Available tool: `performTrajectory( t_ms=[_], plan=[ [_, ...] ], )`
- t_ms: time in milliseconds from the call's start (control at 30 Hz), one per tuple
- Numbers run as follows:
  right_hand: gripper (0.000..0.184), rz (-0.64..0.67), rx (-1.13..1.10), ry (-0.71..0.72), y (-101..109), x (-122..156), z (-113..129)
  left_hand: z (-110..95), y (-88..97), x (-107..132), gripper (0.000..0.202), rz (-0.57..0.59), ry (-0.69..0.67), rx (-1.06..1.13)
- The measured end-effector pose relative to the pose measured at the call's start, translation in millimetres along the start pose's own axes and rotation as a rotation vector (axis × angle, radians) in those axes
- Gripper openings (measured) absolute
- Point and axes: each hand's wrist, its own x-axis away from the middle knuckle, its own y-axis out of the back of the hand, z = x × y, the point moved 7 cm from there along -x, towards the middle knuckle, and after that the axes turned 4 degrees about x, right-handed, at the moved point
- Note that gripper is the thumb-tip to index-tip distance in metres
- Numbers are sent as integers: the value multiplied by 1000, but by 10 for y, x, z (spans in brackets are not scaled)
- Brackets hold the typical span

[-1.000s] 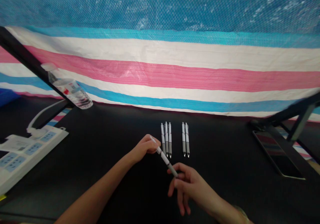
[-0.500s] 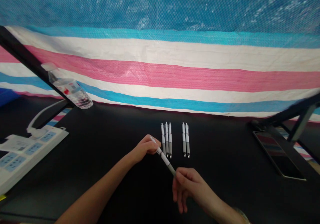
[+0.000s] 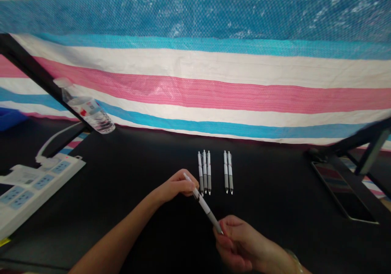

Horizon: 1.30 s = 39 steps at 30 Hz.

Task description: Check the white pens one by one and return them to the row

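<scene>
My left hand (image 3: 177, 186) pinches the upper end of a white and grey pen (image 3: 204, 204) held slantwise above the black table (image 3: 128, 176). My right hand (image 3: 241, 243) is curled closed around the pen's tip end, nearer to me. Just behind the held pen, three matching pens (image 3: 204, 172) lie side by side on the table, tips toward me. A pair of the same pens (image 3: 227, 172) lies a little to their right.
A white power strip (image 3: 33, 184) with its cable sits at the left edge. A clear water bottle (image 3: 88, 113) leans at the back left. A phone (image 3: 342, 192) lies by a black stand (image 3: 360, 147) on the right. A striped tarp (image 3: 214, 70) hangs behind the table.
My right hand has drawn back toward me and closed its fingers round the pen's tip end; the pen slid slightly lower. My left hand keeps its hold.
</scene>
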Motion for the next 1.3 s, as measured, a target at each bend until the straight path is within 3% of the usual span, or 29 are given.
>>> performTrajectory(
  t_ms=[133, 333, 467, 567, 700, 767, 833, 1033, 1300],
  plan=[
    [44, 16, 19, 47, -29, -7, 24, -61, -37, -3, 47, -5, -13, -11],
    [50, -171, 187, 144, 111, 17, 73, -176, -123, -63, 29, -112, -69, -20],
    [53, -138, 203, 144, 74, -4, 91, -161, -181, -89, 28, -119, -111, 106],
    [59, -95, 162, 120, 34, -25, 95, -144, -86, -76, 25, -225, -157, 169],
    [48, -139, 96, 158, 74, -36, 144, -133, 44, -50, 49, -331, -161, 162],
    [42, -164, 59, 171, 107, -40, 160, -131, 67, -44, 69, -347, -145, 157],
    [39, -179, 39, 174, 131, -44, 166, -125, 66, -43, 76, -346, -126, 150],
    [31, -183, 11, 172, 130, -43, 169, -127, 55, -43, 52, -348, -136, 99],
    [34, -203, 19, 155, 115, -22, 183, -138, 92, -46, 56, -411, -158, 137]
  ],
)
